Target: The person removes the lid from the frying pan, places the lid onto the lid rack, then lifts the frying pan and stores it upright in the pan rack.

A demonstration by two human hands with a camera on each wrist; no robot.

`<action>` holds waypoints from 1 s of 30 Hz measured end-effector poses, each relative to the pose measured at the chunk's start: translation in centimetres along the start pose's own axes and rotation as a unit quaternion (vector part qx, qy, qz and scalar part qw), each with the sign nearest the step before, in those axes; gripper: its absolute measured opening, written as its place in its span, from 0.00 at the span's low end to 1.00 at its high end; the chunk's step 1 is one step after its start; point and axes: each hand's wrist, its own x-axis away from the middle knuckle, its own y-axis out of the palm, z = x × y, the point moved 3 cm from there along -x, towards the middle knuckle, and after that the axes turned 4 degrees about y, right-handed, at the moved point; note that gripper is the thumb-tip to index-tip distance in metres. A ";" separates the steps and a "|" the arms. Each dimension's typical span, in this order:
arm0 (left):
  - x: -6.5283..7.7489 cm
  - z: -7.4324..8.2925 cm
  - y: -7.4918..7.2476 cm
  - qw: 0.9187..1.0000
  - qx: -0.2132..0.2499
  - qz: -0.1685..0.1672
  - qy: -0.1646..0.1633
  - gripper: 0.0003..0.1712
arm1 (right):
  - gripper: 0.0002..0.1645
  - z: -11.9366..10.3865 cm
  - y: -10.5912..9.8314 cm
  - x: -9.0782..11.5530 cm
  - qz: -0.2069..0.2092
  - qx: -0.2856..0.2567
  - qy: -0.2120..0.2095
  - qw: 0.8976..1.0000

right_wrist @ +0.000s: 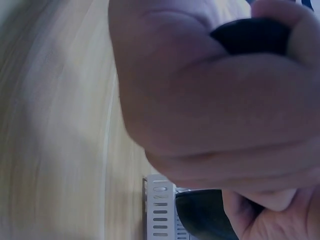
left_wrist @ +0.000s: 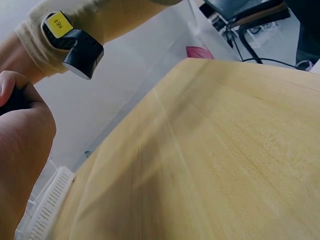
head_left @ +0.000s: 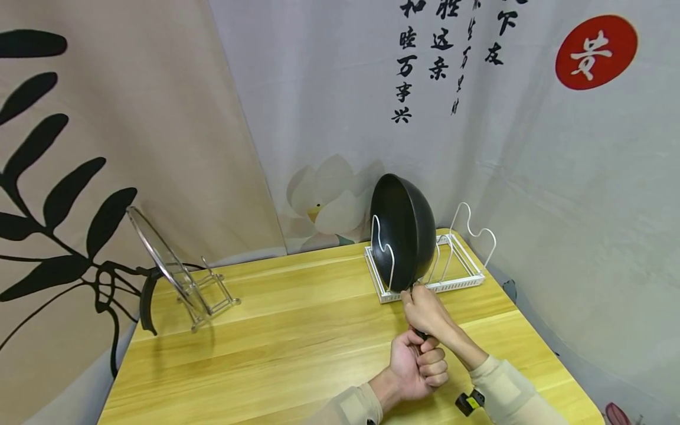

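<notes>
A black wok (head_left: 406, 233) stands on its side in a white wire rack (head_left: 457, 286), its hollow facing left. Its dark handle (head_left: 421, 334) points toward the near edge of the table and is mostly hidden by fingers. My right hand (head_left: 427, 310) grips the handle close to the wok. Just below it, my left hand (head_left: 417, 366) has its fingers curled round the handle's near end. In the right wrist view, part of the wok (right_wrist: 205, 215) shows beyond the hands. Little of the left hand's grip shows in the left wrist view.
A silver wire stand (head_left: 199, 295) with a tall hoop is at the table's left side. White dividers (head_left: 473, 230) rise at the rack's right end. The wooden table (head_left: 287, 336) meets a printed curtain (head_left: 319, 118) behind. A chair (left_wrist: 260, 25) is beyond its edge.
</notes>
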 end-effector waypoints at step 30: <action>0.6 -0.9 -0.7 0.999 -0.015 0.028 -0.013 0.17 | 0.29 0.7 0.8 0.8 -0.005 -0.011 0.010 1.000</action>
